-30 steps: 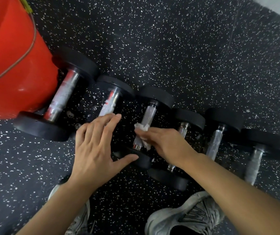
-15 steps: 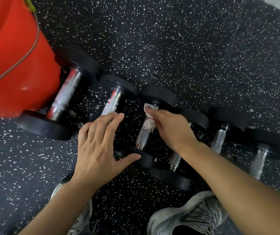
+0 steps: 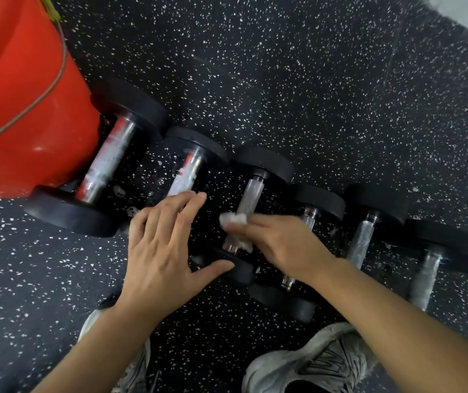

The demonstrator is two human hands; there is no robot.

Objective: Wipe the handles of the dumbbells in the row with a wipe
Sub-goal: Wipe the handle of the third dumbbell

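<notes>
Several black dumbbells with metal handles lie in a row on the speckled floor. My right hand is wrapped around the near part of the third dumbbell's handle with a crumpled white wipe pressed against it. My left hand lies flat, fingers spread, over the near end of the second dumbbell, its thumb against the third dumbbell's near weight. The largest dumbbell is at the left end; three more lie to the right.
A big red bucket with a wire handle stands at the left, touching the largest dumbbell. My two grey shoes are on the floor just below the row. Black speckled rubber flooring stretches beyond the dumbbells.
My right hand slid the wipe up toward the far end of the third handle, then back down to its near end. My left hand has stayed in place.
</notes>
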